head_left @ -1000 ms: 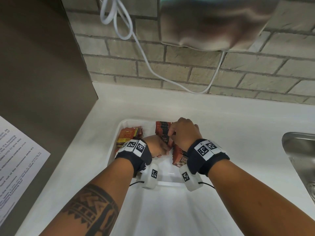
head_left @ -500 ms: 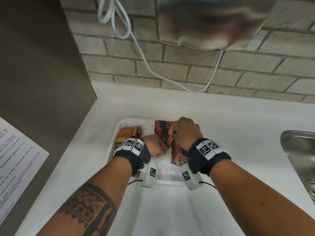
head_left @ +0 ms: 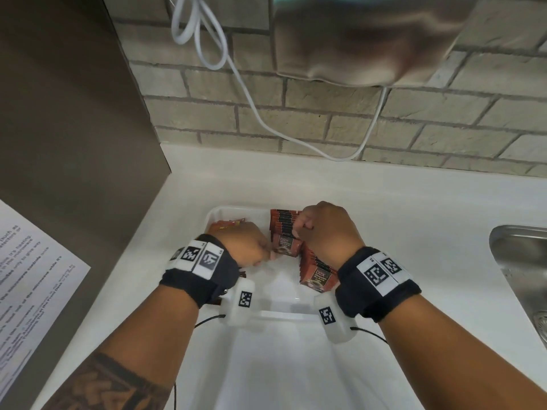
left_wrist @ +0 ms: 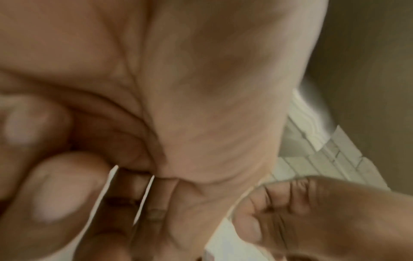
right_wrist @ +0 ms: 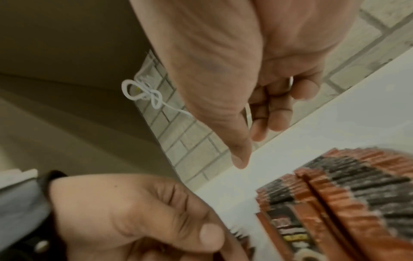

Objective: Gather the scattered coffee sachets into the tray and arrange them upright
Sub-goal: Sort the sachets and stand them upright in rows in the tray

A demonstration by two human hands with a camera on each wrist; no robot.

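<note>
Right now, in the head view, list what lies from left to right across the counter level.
Printed paper sheet → orange sachets → left hand → brown sachet row → right hand → steel sink.

White countertop point(head_left: 384, 208) running along brick wall. White tray point(head_left: 225, 213) resting directly on it, near left corner. Steel sink point(head_left: 521, 261) set in at right edge. Printed sheet point(head_left: 32, 279) at left, possibly lying off counter.
</note>
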